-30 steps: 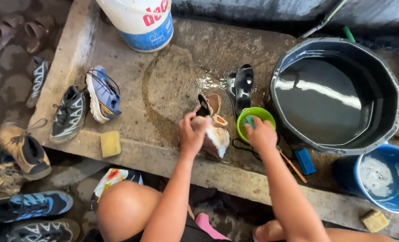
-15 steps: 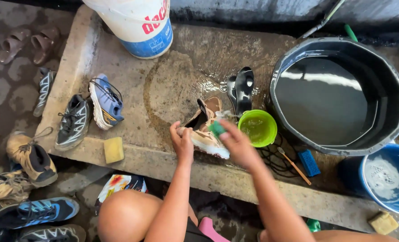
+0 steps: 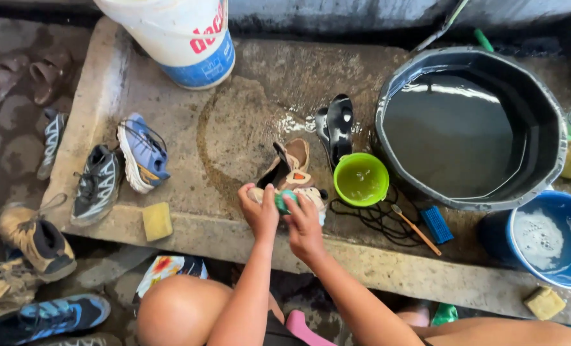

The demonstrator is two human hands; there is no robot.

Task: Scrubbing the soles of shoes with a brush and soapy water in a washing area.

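A brown and cream shoe (image 3: 290, 168) lies on the wet concrete slab (image 3: 247, 109) near its front edge. My left hand (image 3: 258, 209) grips the shoe's near end. My right hand (image 3: 303, 224) presses a small green scrubber (image 3: 283, 200) against the shoe's side, right beside the left hand. A green bowl (image 3: 360, 179) with cloudy water stands just to the right of the shoe. Two black insoles (image 3: 337, 127) lie behind the bowl.
A large black basin (image 3: 468, 128) of water sits at right, a blue bucket (image 3: 545, 238) with suds below it. A blue brush (image 3: 437, 225), a thin stick (image 3: 415, 229), yellow sponges (image 3: 157, 221) and several sneakers (image 3: 143, 152) lie around; a white bucket (image 3: 180, 35) stands behind.
My right hand left the green bowl with the scrubber and moved left and down onto the shoe's side. The left hand kept hold of the shoe, which now lies flatter.
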